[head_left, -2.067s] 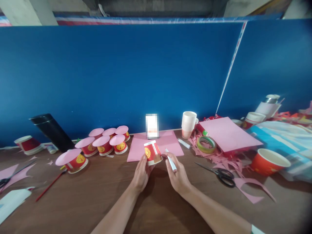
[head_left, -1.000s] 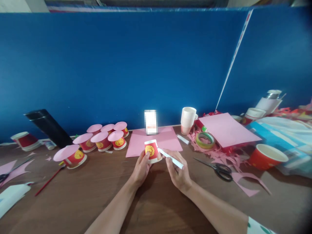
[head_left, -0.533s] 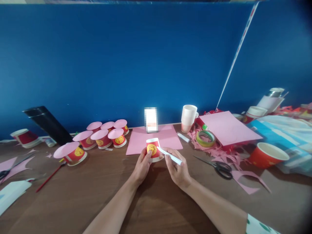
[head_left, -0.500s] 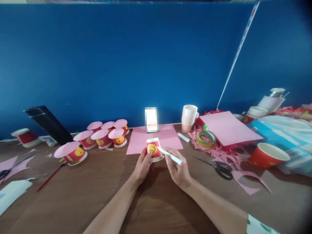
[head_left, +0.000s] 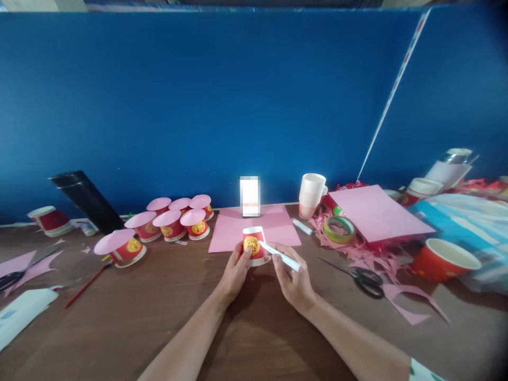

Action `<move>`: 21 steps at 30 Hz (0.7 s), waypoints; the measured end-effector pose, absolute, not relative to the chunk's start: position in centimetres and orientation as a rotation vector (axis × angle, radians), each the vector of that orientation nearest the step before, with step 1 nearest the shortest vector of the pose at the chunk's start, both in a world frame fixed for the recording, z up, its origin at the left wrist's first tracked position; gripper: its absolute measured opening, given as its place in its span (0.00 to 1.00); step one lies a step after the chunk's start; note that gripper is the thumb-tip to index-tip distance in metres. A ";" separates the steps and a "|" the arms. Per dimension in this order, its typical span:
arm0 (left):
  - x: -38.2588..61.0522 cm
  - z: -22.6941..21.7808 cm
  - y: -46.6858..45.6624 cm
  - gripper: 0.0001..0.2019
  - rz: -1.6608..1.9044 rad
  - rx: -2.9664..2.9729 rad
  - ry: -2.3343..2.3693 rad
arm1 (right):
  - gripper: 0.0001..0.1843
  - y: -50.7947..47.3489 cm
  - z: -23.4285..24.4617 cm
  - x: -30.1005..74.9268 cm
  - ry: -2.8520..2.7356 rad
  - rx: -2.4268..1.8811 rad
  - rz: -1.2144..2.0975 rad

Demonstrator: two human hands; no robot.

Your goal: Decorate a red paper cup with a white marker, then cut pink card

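My left hand [head_left: 235,272] grips a small red paper cup [head_left: 254,245] that stands upside down on the brown table [head_left: 166,317], at the near edge of a pink paper sheet [head_left: 234,228]. My right hand [head_left: 292,279] is closed round a white pen [head_left: 280,256], and the pen's tip touches the cup's right side.
Several upturned red cups with pink discs [head_left: 169,222] stand at the left, by a black flask [head_left: 85,201]. A white cup stack [head_left: 310,194], tape roll [head_left: 338,228], pink paper stack [head_left: 377,212], scissors [head_left: 359,276], pink scraps and a red bowl [head_left: 442,259] lie at the right.
The cup was tilted in my left hand; now it stands upright and upside down by the pink sheet. The pen has swung over so its tip meets the cup's side.
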State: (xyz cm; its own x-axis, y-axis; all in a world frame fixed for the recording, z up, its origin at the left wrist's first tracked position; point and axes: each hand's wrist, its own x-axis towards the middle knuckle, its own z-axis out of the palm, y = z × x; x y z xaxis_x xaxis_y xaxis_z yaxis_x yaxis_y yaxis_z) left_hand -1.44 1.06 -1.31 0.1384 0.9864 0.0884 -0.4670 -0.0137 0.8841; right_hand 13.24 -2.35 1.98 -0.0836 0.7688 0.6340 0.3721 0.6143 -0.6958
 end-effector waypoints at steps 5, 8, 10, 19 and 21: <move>-1.4 -1.3 1.1 0.13 1.336 0.939 0.708 | 0.15 -2.3 1.9 13.2 -1.692 -0.951 0.400; -1.4 -1.3 1.0 0.14 1.336 0.917 0.706 | 0.15 -2.3 1.9 13.2 -1.695 -0.954 0.391; -1.4 -1.3 1.0 0.14 1.333 0.911 0.711 | 0.15 -2.3 1.9 13.2 -1.704 -0.959 0.376; -1.5 -1.5 1.1 0.15 1.339 0.923 0.767 | 0.15 -2.3 2.1 13.2 -1.734 -0.965 0.343; -1.5 -1.5 1.1 0.15 1.338 0.913 0.756 | 0.15 -2.3 2.2 13.2 -1.741 -0.963 0.340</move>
State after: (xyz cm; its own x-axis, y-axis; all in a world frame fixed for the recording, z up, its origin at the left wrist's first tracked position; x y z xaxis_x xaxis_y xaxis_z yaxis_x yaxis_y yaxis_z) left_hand -1.48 1.07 -1.46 0.1020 0.9935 0.0514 -0.4684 0.0024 0.8835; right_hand 13.22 -2.33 2.17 -0.1069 0.7414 0.6625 0.4380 0.6333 -0.6380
